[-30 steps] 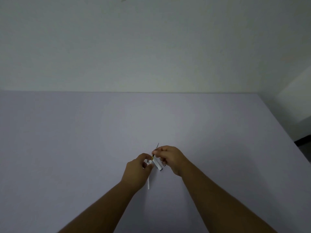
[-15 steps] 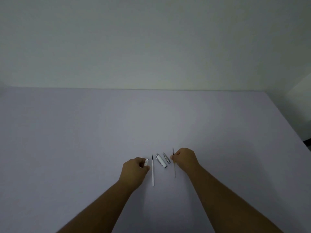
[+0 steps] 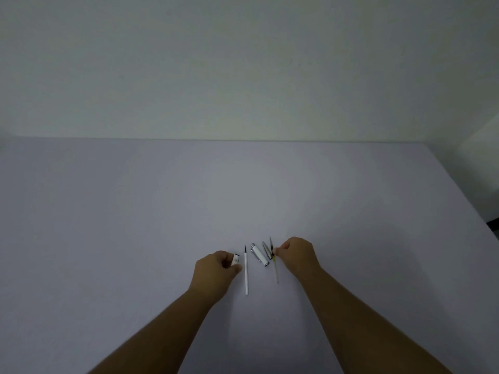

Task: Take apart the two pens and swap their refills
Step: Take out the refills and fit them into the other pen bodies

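Pen parts lie in a row on the pale table (image 3: 162, 211) between my hands. My left hand (image 3: 214, 268) is closed around a short white pen piece (image 3: 235, 259), whose end sticks out by my thumb. Just right of it a long white refill (image 3: 246, 273) lies flat, dark tip pointing away. A white and silver barrel piece (image 3: 259, 254) and a small silver tip piece (image 3: 267, 249) lie side by side further right. My right hand (image 3: 298, 256) pinches a thin yellowish refill (image 3: 275, 261) near its dark tip, low over the table.
The table runs back to a plain wall (image 3: 243, 76). Its right edge (image 3: 459, 211) slants away at the right, with a dark floor strip beyond it.
My hands were together at the centre, working on a pen piece. They have drawn apart; the barrel and tip pieces and the white refill now lie on the table.
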